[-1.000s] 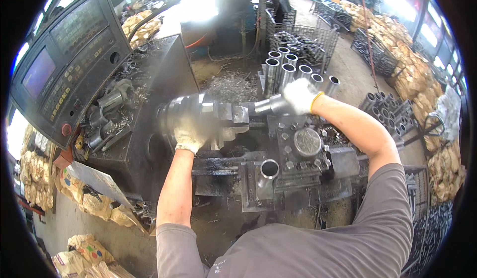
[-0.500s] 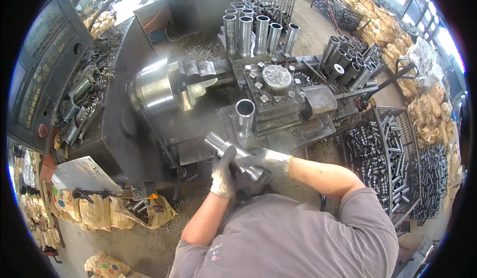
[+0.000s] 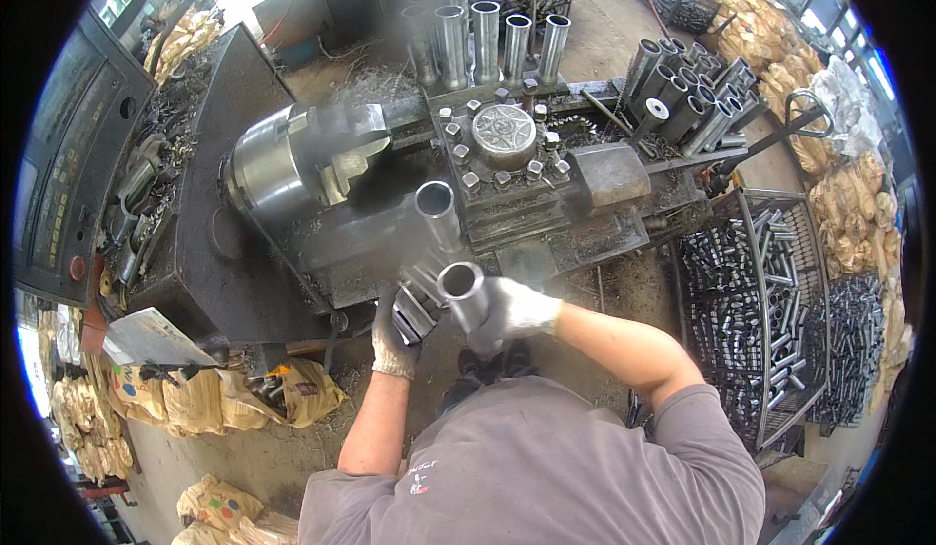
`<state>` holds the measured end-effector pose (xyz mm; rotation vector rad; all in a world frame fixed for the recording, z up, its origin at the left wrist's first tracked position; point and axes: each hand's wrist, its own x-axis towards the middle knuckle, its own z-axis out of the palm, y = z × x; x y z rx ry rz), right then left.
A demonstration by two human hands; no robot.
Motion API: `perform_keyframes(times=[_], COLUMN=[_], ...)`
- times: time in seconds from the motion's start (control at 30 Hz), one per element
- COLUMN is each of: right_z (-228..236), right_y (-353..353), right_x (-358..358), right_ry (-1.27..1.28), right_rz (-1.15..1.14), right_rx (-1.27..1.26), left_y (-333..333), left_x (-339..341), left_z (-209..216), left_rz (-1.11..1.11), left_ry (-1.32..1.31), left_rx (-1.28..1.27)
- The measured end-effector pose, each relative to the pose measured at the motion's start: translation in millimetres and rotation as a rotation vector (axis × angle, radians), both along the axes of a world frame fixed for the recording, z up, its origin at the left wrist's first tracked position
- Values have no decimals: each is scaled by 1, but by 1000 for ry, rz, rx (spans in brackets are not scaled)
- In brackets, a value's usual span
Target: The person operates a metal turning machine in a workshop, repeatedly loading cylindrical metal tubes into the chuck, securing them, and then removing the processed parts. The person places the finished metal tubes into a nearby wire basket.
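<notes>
My right hand [image 3: 512, 313], in a pale, dirty work glove, is closed around a shiny steel tube [image 3: 461, 284], tilted with its open end up. My left hand [image 3: 395, 329], gloved too, grips a metal piece with bright and dark strips [image 3: 417, 313] just left of that tube; its exact kind cannot be made out. Beyond both hands another steel tube [image 3: 439, 218] stands upright on the lathe, untouched. To its left is the lathe chuck [image 3: 278, 165], its jaws holding no tube that I can see. A tool post [image 3: 504, 137] with several square-headed bolts lies right of the chuck.
Several steel tubes [image 3: 486, 43] stand behind the tool post, and more tubes [image 3: 682, 97] crowd together at the right. A wire basket [image 3: 765, 311] full of short metal parts stands at the right. A control panel [image 3: 68, 175] rises at the far left; sacks [image 3: 195, 410] lie below it.
The tube has swung from lying across both hands to nearly upright in my right hand. My left hand has left it, moved left and now holds the striped metal piece. The view has shifted slightly.
</notes>
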<state>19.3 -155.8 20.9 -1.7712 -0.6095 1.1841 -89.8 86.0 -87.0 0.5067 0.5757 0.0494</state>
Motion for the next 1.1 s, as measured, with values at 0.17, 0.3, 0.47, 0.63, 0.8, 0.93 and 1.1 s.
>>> perform_keyframes(times=[0.17, 0.3, 0.47, 0.63, 0.8, 0.93, 1.1], right_z=[15, -41, -8, -69, -93, 35, 42], right_y=[-54, -70, -52, 70, 90, 87, 116], right_x=[39, 49, -2, -26, 3, 20, 19], right_ry=[-416, -870, -798, -984, -1111, -338, -410], right_rz=[-436, -427, 77, 7, -189, -302, -145], right_rx=[-35, -125, -382, -204, -32, 117, -78], left_y=[-9, -38, -2, 76, 80, 76, 6], left_x=[38, 107, 136, 78, 27, 10, 45], left_z=[38, 106, 67, 57, 83, 56, 77], left_rz=[15, -102, 114, 149, 136, 165, 89], left_ry=[-118, -142, -49, -255, -413, -318, -278], left_rx=[1315, 1897, 1661, 640, 254, 37, 304])
